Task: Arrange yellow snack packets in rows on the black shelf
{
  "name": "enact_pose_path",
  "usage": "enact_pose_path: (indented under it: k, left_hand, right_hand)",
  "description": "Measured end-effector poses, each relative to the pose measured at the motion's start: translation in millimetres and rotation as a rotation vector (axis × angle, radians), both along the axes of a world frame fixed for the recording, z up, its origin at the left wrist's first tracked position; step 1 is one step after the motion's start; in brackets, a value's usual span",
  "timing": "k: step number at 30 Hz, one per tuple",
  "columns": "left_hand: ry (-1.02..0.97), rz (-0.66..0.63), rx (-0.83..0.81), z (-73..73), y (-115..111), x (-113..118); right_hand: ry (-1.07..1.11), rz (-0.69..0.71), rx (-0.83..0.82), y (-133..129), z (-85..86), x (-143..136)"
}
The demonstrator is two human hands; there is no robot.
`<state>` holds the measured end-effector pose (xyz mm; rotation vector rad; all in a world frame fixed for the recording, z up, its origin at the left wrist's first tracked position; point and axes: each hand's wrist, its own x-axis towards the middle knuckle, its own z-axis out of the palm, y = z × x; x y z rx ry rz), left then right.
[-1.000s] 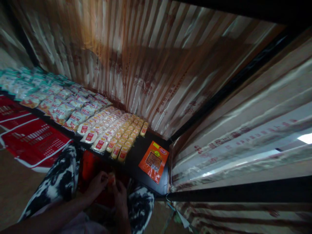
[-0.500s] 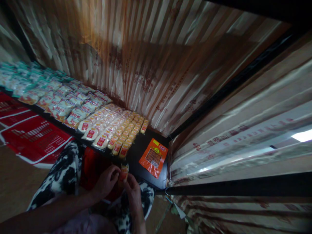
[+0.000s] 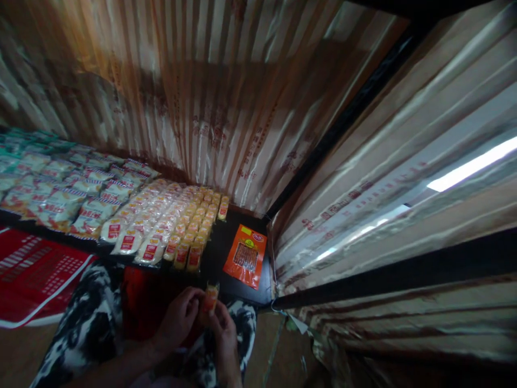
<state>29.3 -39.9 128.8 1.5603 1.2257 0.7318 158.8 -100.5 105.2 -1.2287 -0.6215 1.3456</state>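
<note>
Low in the head view, a small yellow-and-orange wrapped snack (image 3: 210,299) is held upright above my lap. My right hand (image 3: 223,327) pinches its right side and lower part. On the other side, my left hand (image 3: 180,317) is closed, with thumb and fingertips at the packet's left edge. Just beyond, rows of matching small wrapped snacks (image 3: 194,257) lie on the black shelf (image 3: 217,253). Beside them are rows of round white crackers in clear wrappers (image 3: 149,252). A flat orange snack bag (image 3: 246,256) rests alone near the shelf's right end.
Further left stand rows of white snack bags (image 3: 93,216) and green-topped bags (image 3: 24,141). Pleated plastic sheeting (image 3: 210,108) hangs behind the shelf. A black frame bar (image 3: 343,113) rises at the right. A red bag (image 3: 40,269) with white print hangs below the shelf's left part.
The view has turned, so the shelf and its goods sit further left. Both hands keep the small wrapped snack between them, in nearly the same pose.
</note>
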Motion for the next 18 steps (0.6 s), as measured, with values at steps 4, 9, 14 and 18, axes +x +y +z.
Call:
enact_pose_path:
  k: [4,9,14,18]
  left_hand:
    - [0.037,-0.075,-0.017,-2.8,-2,0]
    - [0.037,-0.166,-0.028,-9.0,-3,0]
    - [0.017,-0.218,-0.043,-10.0,-3,-2]
    - [0.013,-0.209,-0.025,-4.5,-3,-5]
  right_hand:
    - [0.07,-0.063,-0.037,-21,-2.8,-11]
    - [0.084,-0.11,-0.069,-32,6.8,-14]
    - [0.08,-0.128,-0.066,-28,18.9,-11]
    - [0.032,-0.14,-0.062,-20,26.7,-12]
